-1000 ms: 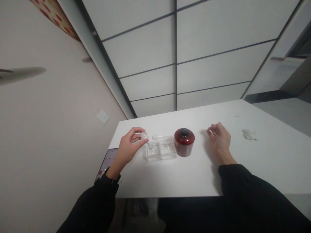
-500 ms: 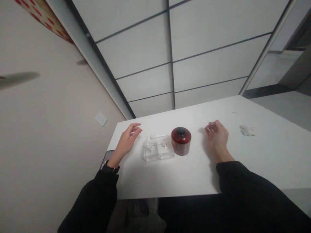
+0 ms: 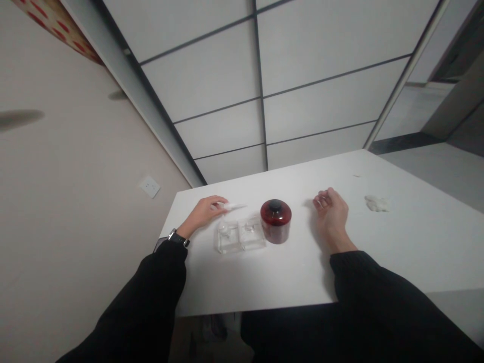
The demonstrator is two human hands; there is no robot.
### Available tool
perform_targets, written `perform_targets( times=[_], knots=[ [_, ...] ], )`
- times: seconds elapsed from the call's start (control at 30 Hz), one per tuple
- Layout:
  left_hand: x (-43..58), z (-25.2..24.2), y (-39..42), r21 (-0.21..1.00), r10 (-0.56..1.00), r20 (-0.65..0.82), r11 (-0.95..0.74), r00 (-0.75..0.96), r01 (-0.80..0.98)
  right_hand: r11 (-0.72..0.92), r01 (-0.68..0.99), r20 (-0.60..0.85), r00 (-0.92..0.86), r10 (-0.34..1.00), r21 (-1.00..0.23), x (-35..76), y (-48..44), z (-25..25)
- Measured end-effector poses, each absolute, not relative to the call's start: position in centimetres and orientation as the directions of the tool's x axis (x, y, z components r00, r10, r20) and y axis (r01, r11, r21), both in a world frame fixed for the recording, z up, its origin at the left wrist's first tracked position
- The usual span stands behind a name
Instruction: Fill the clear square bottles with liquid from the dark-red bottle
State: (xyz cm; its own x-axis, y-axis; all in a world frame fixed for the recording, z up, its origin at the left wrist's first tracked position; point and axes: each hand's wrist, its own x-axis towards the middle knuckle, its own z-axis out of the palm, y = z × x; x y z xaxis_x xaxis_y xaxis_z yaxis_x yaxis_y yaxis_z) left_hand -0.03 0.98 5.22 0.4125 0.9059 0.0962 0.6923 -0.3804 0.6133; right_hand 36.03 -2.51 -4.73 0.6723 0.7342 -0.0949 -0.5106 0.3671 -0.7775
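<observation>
Behind a clear two-compartment box [image 3: 242, 248], my left hand [image 3: 206, 210] pinches one end of a slim white tapered object [image 3: 233, 206]. Its thin tip points right, and its exact kind is too blurred to tell. A small round whitish item [image 3: 224, 228] is at the box's left compartment. Touching or very close to the box's right side stands a dark red jar [image 3: 276, 229] with a black knob on its lid. My right hand [image 3: 329, 214] rests on the table to the right of the jar, fingers loosely curled, with nothing visible in them.
A crumpled whitish tissue-like piece [image 3: 376, 203] lies on the white table [image 3: 272, 282] at the right, with a thin small strip [image 3: 356, 176] behind it. A dark flat device [image 3: 161, 243] is partly hidden by my left wrist. Sliding panels [image 3: 223, 131] rise beyond the table.
My left hand has moved slightly right and picked up the white tapered object that lay behind the clear box. My right hand stays in place; the whole view has shifted slightly.
</observation>
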Motion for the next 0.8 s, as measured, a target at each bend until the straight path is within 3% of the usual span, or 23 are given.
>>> perform_targets(
  times=[0.17,0.33,0.5,0.8],
  knots=[
    [-1.2,11.7,-1.9,0.575,0.910,0.165,-0.402,0.380,0.713,0.365,-0.512,-0.097,0.671,0.735,-0.777,35.9,-2.6,-4.5],
    [0.7,17.6,-6.2,0.325,0.789,0.137,-0.607,0.599,0.725,0.357,-0.521,-0.109,0.668,0.736,-0.776,35.8,-2.6,-4.3],
    [2.9,18.6,-7.7,0.034,0.667,0.046,-0.745,0.744,0.666,0.351,-0.530,-0.118,0.662,0.740,-0.772,35.8,-2.7,-4.1],
    [6.2,18.3,-7.3,-0.145,0.629,-0.141,-0.777,0.765,0.613,0.354,-0.565,-0.121,0.637,0.762,-0.745,35.7,-2.8,-3.9]
  ],
)
